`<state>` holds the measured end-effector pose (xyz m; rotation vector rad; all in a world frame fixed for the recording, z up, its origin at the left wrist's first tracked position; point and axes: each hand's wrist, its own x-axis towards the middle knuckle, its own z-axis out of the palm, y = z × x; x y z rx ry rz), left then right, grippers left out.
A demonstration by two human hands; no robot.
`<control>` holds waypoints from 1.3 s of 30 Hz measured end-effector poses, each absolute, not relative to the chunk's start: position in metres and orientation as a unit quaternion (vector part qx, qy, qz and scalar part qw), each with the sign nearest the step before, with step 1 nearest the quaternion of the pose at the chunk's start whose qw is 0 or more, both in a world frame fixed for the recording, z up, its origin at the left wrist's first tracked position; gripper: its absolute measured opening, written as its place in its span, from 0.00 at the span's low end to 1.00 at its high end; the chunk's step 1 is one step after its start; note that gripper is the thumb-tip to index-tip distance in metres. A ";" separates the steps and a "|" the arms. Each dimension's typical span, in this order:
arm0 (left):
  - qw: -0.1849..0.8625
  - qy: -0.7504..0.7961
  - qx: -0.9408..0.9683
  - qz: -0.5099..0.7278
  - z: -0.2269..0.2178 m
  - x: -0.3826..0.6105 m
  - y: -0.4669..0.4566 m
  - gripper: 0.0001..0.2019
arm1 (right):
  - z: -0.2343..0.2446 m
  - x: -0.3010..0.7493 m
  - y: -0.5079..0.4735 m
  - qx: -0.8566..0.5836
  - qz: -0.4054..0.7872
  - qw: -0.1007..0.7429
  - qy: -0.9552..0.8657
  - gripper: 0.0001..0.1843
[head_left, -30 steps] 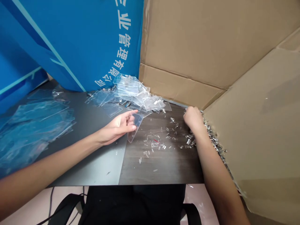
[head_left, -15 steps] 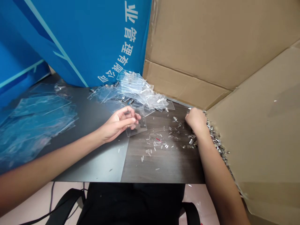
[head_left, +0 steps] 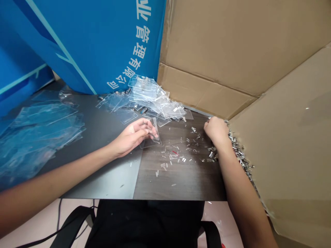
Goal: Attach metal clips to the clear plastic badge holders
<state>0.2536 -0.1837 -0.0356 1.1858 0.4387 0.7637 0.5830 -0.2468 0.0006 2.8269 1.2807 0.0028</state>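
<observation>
My left hand (head_left: 141,134) is closed on a clear plastic badge holder (head_left: 156,132), pinched between thumb and fingers above the table. The holder's sleeve is tilted, so I see it at a slant. Over at the right, my right hand (head_left: 216,130) is curled with its back to me, at the far end of a heap of small metal clips (head_left: 239,151). Its fingertips are mostly hidden, and what they hold cannot be made out. Beyond my left hand, a pile of clear holders (head_left: 147,94) with some clips among them leans toward the blue panel.
Flat clear plastic sleeves (head_left: 43,134) are spread in a stack at the left. Small clear strips (head_left: 170,162) and a red thread-like piece (head_left: 175,152) lie scattered on the dark table (head_left: 181,187). Cardboard (head_left: 207,44) walls the back and right; a blue printed panel (head_left: 103,41) stands behind.
The badge holder in my left hand has tipped and turned more edge-on, and the fingers have shifted on it. My right hand stays almost in place at the clips.
</observation>
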 end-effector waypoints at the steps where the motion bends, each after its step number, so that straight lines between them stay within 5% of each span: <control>1: 0.741 0.198 0.541 0.344 -0.036 0.253 -0.183 0.09 | 0.000 0.583 -0.247 0.910 0.001 0.019 0.415 0.22; 14: 0.778 0.185 0.520 0.301 -0.035 0.247 -0.181 0.14 | -0.002 0.576 -0.248 0.889 0.036 -0.009 0.457 0.24; 26: 0.754 0.208 0.532 0.323 -0.032 0.247 -0.184 0.17 | -0.009 0.573 -0.245 0.842 0.041 -0.136 0.521 0.18; 33: 0.679 0.185 0.638 0.314 -0.036 0.244 -0.186 0.16 | -0.011 0.554 -0.246 0.677 -0.206 -0.305 0.637 0.18; 39: 0.585 0.181 0.727 0.309 -0.034 0.241 -0.188 0.14 | -0.028 0.522 -0.251 0.615 -0.279 -0.284 0.681 0.16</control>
